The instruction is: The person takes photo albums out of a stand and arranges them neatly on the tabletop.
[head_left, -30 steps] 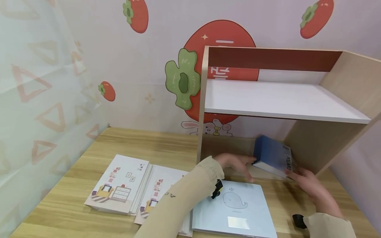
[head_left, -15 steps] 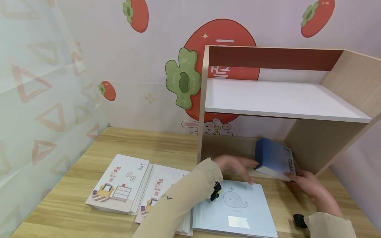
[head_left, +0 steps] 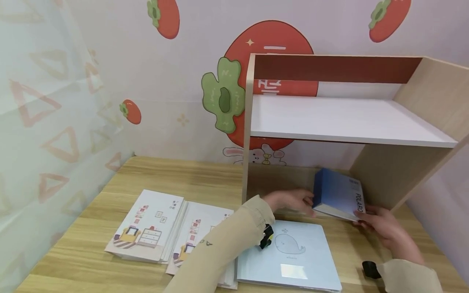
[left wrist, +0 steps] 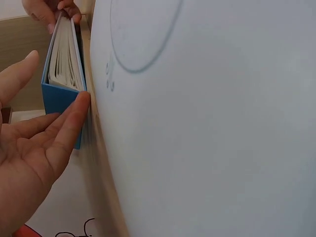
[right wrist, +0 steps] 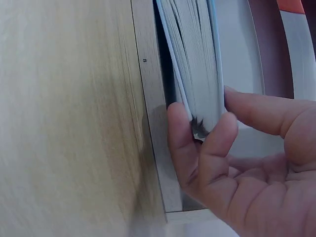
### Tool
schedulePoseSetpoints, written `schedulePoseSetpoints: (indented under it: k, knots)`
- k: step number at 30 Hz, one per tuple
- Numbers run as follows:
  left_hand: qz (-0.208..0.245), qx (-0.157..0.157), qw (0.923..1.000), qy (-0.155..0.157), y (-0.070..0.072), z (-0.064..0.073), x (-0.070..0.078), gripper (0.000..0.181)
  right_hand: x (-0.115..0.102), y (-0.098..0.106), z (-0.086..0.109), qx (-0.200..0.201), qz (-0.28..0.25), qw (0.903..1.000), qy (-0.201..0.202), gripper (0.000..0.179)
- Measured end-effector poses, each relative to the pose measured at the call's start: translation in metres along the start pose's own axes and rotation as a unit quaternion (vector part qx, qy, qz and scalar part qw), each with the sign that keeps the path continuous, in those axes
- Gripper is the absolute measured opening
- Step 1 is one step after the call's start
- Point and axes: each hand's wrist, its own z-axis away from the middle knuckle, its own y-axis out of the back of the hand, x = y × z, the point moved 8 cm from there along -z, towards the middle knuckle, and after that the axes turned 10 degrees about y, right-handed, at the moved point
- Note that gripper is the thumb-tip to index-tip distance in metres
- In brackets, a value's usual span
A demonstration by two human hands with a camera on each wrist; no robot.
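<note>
A thick blue book (head_left: 338, 193) with "POLARO" lettering lies cover up in the lower compartment of the wooden shelf unit (head_left: 248, 162). My right hand (head_left: 382, 228) pinches its near right corner, thumb on the upper cover and fingers at the lower one, as the right wrist view shows. At the other end, fingers of my left hand (head_left: 293, 201) touch the blue spine; in the left wrist view the thumb (left wrist: 22, 74) stands apart from the book. The book's page edges (right wrist: 195, 64) face the front, close over the shelf's bottom board (right wrist: 150, 89).
A pale blue whale-print book (head_left: 304, 260) lies on the table before the shelf, under my left wrist. To its left are two white illustrated books (head_left: 146, 224), partly covered by my left sleeve. The white upper shelf (head_left: 344, 118) spans above both hands.
My left fingers have bent inward by the spine. The blue book has shifted slightly right, and my right thumb sits on its corner. The head view has tilted a little.
</note>
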Motion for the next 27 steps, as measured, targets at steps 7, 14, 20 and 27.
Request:
schedulePoseSetpoints:
  k: [7, 14, 20, 27]
  knots:
    - [0.023, 0.020, 0.9995, 0.011, 0.002, -0.003, -0.003, 0.065, 0.008, -0.012, 0.003, -0.125, -0.146, 0.9812, 0.007, 0.020]
    - [0.034, 0.029, 0.9990, 0.008, 0.003, -0.005, -0.002, 0.046, 0.008, -0.025, 0.007, -0.217, -0.246, 0.9447, 0.013, 0.030]
    - [0.036, 0.052, 0.9980, 0.002, 0.005, -0.007, -0.002, 0.046, 0.008, -0.024, 0.008, -0.222, -0.232, 0.9468, 0.018, 0.027]
    - [0.045, 0.080, 0.9957, 0.017, 0.008, -0.008, -0.004, 0.058, 0.006, -0.023, 0.006, -0.236, -0.245, 0.9400, 0.029, 0.030]
